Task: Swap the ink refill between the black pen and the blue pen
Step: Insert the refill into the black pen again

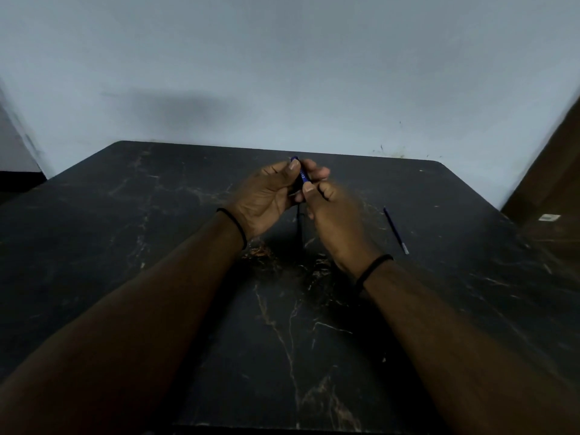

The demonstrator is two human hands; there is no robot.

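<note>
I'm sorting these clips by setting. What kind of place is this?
Probably a plain indoor room, not a workshop: a dark marble-patterned table stands against a bare pale painted wall, with a brown wooden door or panel at the right.

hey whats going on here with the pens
A person is working on a blue pen held up over a dark marble-patterned table. The left hand and the right hand both pinch it, and a thin dark piece, probably a refill or the black pen, hangs below the hands. A slim blue refill lies apart on the table to the right. It looks like a mid-swap moment.
</note>
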